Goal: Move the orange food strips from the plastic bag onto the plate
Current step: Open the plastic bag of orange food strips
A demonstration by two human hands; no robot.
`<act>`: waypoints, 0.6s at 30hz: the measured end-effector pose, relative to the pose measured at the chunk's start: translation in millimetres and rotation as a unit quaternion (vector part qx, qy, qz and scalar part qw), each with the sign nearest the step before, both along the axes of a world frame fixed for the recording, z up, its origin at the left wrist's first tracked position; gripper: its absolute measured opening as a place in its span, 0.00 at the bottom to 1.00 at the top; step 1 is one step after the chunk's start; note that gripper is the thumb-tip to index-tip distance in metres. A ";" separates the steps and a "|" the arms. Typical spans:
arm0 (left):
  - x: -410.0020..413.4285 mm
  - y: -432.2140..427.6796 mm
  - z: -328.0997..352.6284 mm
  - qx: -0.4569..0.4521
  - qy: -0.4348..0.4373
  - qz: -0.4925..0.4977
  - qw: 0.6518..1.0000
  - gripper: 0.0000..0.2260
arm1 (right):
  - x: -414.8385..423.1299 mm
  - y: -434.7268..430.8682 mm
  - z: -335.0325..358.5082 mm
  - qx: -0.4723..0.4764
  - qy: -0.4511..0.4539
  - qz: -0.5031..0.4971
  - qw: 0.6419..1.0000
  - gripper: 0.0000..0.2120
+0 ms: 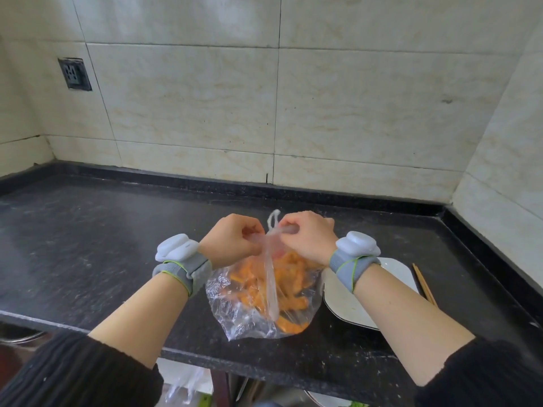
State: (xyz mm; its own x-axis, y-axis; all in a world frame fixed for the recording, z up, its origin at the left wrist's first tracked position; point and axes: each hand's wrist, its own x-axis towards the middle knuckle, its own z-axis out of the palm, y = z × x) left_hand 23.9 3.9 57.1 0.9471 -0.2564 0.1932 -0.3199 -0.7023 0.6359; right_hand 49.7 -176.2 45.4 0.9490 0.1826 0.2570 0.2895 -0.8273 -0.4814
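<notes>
L hand & R hand are up over the counter, knuckles close together, fingers curled in; each pinches the gathered neck of the plastic bag; a twisted white handle loop sticks up btwn the two hands; a long fold of clear film hangs down from the grip over the bag's front. L wrist device & R wrist device are white pods on grey bands w/ a thin green cord; black knit sleeves are pushed up both forearms.

Around: black countertop w/ pale scuffs carries everything; white plate lies just R of the bag, the bag's side against or over its rim, can't tell which; the R forearm crosses above the plate & hides much of it; chopsticks lie on the counter just past the plate's R edge, partly behind the same arm; a dark socket sits in the tiled wall far L; under the counter's front edge there's more crumpled clear plastic, blurred.

Orange food strips are inside the bag, straight below both hands, piled mostly toward the bag's R side, nearer the plate; the bag's base rests on the countertop, its neck held up; film lies btwn the strips & the fingers.
</notes>
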 end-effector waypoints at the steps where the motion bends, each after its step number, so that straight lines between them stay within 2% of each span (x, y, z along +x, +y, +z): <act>1: -0.4 1.7 1.0 0.000 0.011 -0.003 1.000 0.07 | -0.7 0.2 0.3 0.003 -0.006 0.000 1.000 0.07; 3: 0.0 7.7 3.3 -0.005 0.037 0.001 0.999 0.07 | 0.0 -2.3 1.5 0.031 -0.022 -0.022 0.999 0.04; 5: 1.5 16.1 6.5 -0.026 0.060 0.012 0.998 0.09 | 2.6 -9.9 4.6 0.108 -0.029 -0.064 0.992 0.06; 8: 2.0 27.2 10.6 -0.057 0.079 0.027 0.995 0.06 | 7.4 -26.9 10.3 0.279 -0.001 -0.140 0.950 0.09; 10: -1.7 28.4 13.4 -0.088 0.087 0.036 0.992 0.09 | 7.9 -33.4 10.1 0.348 0.035 -0.169 0.922 0.10; 12: -3.4 24.9 15.3 -0.135 0.101 0.053 0.984 0.16 | 5.0 -31.1 8.9 0.331 0.056 -0.149 0.930 0.09; 14: -3.7 17.6 17.5 -0.143 0.121 0.072 0.980 0.22 | -0.1 -23.6 11.6 0.284 0.045 -0.103 0.952 0.05; 16: -4.3 8.5 21.7 -0.108 0.135 0.078 0.982 0.25 | -2.7 -15.9 16.4 0.237 0.011 -0.070 0.969 0.07; 18: -6.0 0.8 25.7 -0.057 0.132 0.087 0.986 0.22 | -3.2 -10.8 19.3 0.181 -0.046 -0.079 0.979 0.08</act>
State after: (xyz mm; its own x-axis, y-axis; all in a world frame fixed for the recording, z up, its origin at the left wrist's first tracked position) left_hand 17.9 4.7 82.9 0.9959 -0.0759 -0.0483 -0.0129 -0.6513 0.7587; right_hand 46.4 -186.9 64.7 0.9281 -0.0836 0.3627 0.2272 -0.6447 -0.7299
